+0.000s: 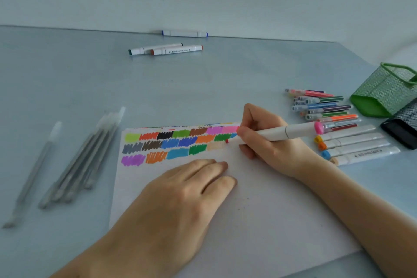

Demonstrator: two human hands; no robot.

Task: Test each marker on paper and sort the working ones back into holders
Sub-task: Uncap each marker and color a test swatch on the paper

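The table (203, 88) carries the paper (259, 210), which is pinned flat by the left hand (180, 189), fingers straight, so that it cannot slide under the stroke. The green holder (383, 92) lies tipped on its side at far right, apparently emptied for sorting. The marker (282, 132) is gripped in the curled fingers of the right hand (270, 146), its red tip touching the paper beside the swatches (176, 144).

left hand (180, 189) lies flat; right hand (268, 142) curled, gripping.
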